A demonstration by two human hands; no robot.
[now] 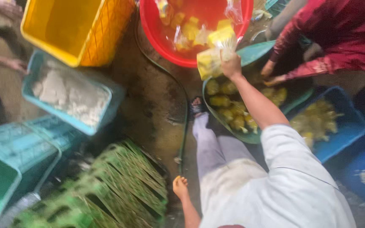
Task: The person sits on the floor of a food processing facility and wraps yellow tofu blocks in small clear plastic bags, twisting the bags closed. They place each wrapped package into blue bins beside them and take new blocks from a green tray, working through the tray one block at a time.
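Going left to right. At 9 o'clock, far left edge: someone else's hand [15,64] by a teal tray of white crumbly stuff [70,97]. At 7 o'clock 1 teal crate [9,164] lies tipped, and just right of it, toward 6, a green lattice crate [115,185] lies on its side. At 11 o'clock a yellow crate [77,29], hollow side toward me.

Center: wet dark floor [153,101] with a hose [182,109] running from 12 down toward 6. My 2 legs in pale trousers, 1 sandaled foot [197,105] near the middle, 1 bare foot [180,186] at 6.

At 12 o'clock a red tub [157,31] with bagged yellow pieces inside. My right hand [232,66] is stretched out at 1 o'clock, fingers clenched on the top of a clear bag of yellow pieces [212,52], which hangs at the tub's near rim, just above the green basin [254,51]. That basin sits at 2 to 3 o'clock with loose yellow fruit pieces [229,109] in it. My left hand is out of frame.

At 2 o'clock a co-worker in a dark red sleeve [330,38], a hand [269,67] at the basin's far edge; blurred, grip unclear. At 3 o'clock a blue crate [347,122] with more yellow pieces.
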